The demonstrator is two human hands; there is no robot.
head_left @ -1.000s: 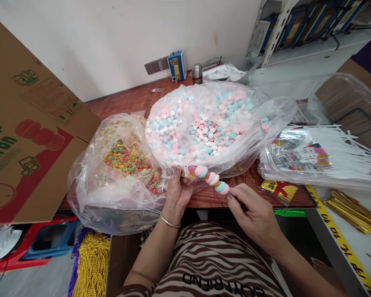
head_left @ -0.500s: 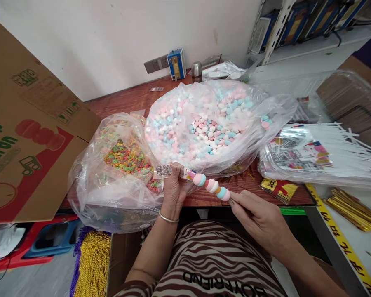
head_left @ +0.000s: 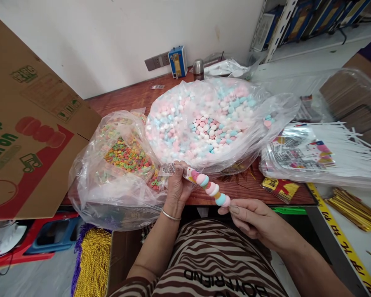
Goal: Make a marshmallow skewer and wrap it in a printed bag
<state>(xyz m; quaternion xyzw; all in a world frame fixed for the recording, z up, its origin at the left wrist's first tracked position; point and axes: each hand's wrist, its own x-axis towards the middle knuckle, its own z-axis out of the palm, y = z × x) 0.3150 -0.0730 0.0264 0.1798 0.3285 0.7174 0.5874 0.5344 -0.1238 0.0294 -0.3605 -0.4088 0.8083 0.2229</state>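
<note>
Pinched in my left hand [head_left: 177, 185] is the upper end of a clear printed wrapper [head_left: 190, 174]. Below that hand slants a marshmallow skewer [head_left: 212, 189], with pink, white and blue marshmallows and orange pieces between them. My right hand [head_left: 250, 216] has its thumb and forefinger closed at the skewer's lower end, by the last pink marshmallow; the fingers hide what they grip there. Behind my hands lies a large clear bag of marshmallows [head_left: 208, 130]. To its left sits a clear bag of coloured cereal rings [head_left: 128, 154].
At right, a clear tray [head_left: 273, 175] bears printed wrappers and white sticks. Gold twist ties [head_left: 354, 208] lie near a yellow tape strip [head_left: 334, 231]. A large carton [head_left: 27, 123] rises at left. A metal-capped bottle [head_left: 198, 69] and blue box [head_left: 177, 62] stand by the wall.
My right hand's fingers have shifted their hold at the skewer's lower end, with thumb and forefinger now pressed together. The skewer hangs slightly steeper. My left hand keeps its grip.
</note>
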